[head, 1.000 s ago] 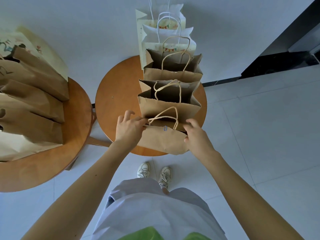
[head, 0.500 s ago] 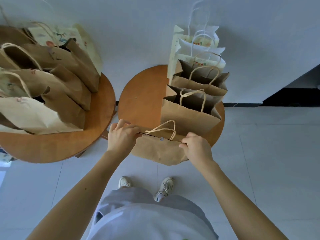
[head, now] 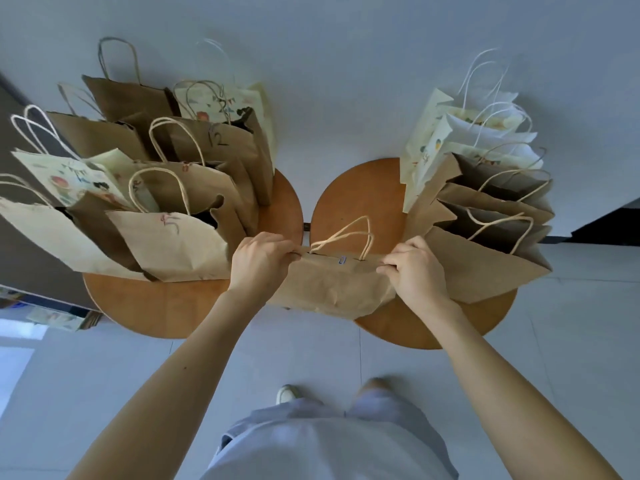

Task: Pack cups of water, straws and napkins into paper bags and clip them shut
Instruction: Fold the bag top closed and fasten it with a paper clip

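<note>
Tables (head: 349, 195), left hand (head: 261, 263), right hand (head: 415, 271) pinch bag (head: 332, 285)

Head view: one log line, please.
brown bag: shut, clip on | left hand: pinches top edge | right hand: pinches top edge

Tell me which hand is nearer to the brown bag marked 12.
Left. The left hand grips the clipped bag at its left end, by the table holding the bag marked 12; the right hand grips its right end, further away.
</note>
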A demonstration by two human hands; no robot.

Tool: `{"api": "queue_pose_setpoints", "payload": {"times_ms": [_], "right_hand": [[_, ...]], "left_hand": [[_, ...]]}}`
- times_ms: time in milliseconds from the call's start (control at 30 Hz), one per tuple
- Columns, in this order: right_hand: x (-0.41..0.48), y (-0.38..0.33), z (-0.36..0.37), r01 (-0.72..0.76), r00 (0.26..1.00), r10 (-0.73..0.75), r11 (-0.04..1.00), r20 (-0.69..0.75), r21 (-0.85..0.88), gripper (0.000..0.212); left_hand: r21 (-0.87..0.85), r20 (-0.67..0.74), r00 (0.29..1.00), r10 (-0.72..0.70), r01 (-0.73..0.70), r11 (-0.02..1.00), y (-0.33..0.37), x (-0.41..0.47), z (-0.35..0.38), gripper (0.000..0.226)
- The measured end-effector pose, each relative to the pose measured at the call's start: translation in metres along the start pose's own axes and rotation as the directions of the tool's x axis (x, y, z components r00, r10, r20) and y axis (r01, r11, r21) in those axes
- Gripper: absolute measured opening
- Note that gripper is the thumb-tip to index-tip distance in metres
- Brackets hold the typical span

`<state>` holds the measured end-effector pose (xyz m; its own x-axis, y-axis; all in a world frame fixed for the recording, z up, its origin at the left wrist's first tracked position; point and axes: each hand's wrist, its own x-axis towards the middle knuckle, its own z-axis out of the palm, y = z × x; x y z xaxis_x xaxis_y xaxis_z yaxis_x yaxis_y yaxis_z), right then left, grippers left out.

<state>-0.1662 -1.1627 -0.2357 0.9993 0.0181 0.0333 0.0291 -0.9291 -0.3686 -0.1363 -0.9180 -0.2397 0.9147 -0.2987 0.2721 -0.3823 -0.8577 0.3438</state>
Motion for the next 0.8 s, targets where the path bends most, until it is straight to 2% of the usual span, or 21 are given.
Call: {"api": "queue_pose_setpoints", "payload": {"times_ms": [233,367,500,667,800], "right_hand": [[0.041,-0.002,-0.005,-0.005,0.999,0.004,1.0,-0.032,-0.027,0.018],[0.08,0.014,-0.01,0.022,0.999,-0.024,0.998,-0.038,-0.053,0.013],[0.127,0.033,-0.025,0.017,1.0,-0.015,0.993,0.016,-0.115,0.02],[0.186,0.057,-0.03,-0.09,0.995,0.096,0.985,0.036,-0.144,0.025],[0.238,0.068,-0.034,-0.216,0.976,0.218,0.97,0.004,-0.114,0.02]], "left_hand": [[-0.049,0.043,0.999,-0.01,0.012,0.999,-0.016,0.043,0.004,0.008],[-0.057,0.006,1.0,-0.023,0.023,0.998,-0.016,0.079,0.017,0.01],[-0.08,-0.018,0.999,-0.042,0.041,0.996,-0.016,0.124,0.028,0.009],[-0.124,-0.019,0.997,-0.073,0.071,0.99,-0.019,0.183,0.045,0.013],[-0.13,-0.029,0.996,-0.089,0.085,0.988,-0.025,0.236,0.06,0.016]]}}
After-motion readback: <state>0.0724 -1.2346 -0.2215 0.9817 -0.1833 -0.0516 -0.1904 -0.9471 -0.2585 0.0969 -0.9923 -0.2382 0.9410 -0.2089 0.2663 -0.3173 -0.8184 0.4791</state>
